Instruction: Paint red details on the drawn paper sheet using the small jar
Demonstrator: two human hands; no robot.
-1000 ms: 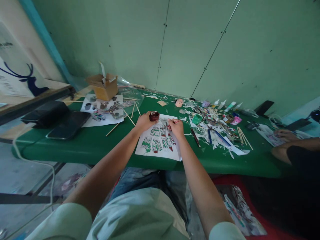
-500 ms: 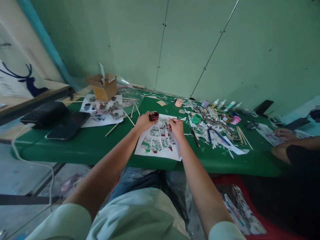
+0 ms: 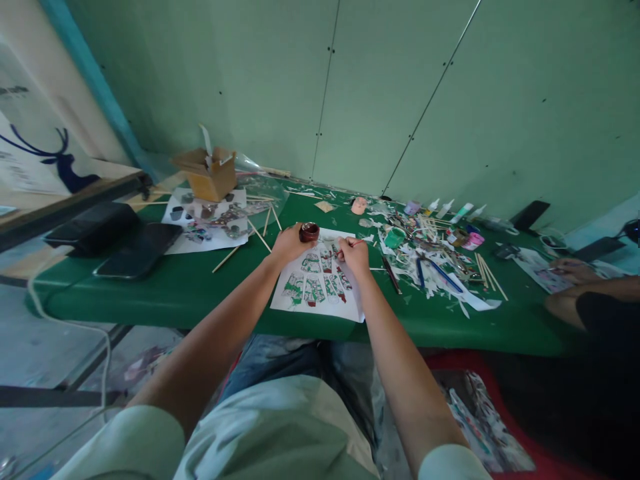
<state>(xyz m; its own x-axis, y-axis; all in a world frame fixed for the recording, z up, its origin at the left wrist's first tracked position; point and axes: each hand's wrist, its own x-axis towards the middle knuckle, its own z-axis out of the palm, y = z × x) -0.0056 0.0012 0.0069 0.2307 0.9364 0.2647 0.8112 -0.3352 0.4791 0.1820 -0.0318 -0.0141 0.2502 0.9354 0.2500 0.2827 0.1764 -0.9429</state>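
Jar [image 3: 309, 233] gripped by left hand [image 3: 287, 245] | brush [image 3: 356, 243] pinched by right hand [image 3: 356, 256] | paper [image 3: 349, 311] laid on desk [image 3: 220, 300] | green, dark red applied to printed shapes; white patches left uncoloured

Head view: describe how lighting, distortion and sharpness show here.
Head view: dim light, a co-worker's black sleeve merging into shadow at right; head view: wide-angle stretch, both forearms looking elongated; head view: soft fine detail on the white paper sheet with green and dark-red patches.
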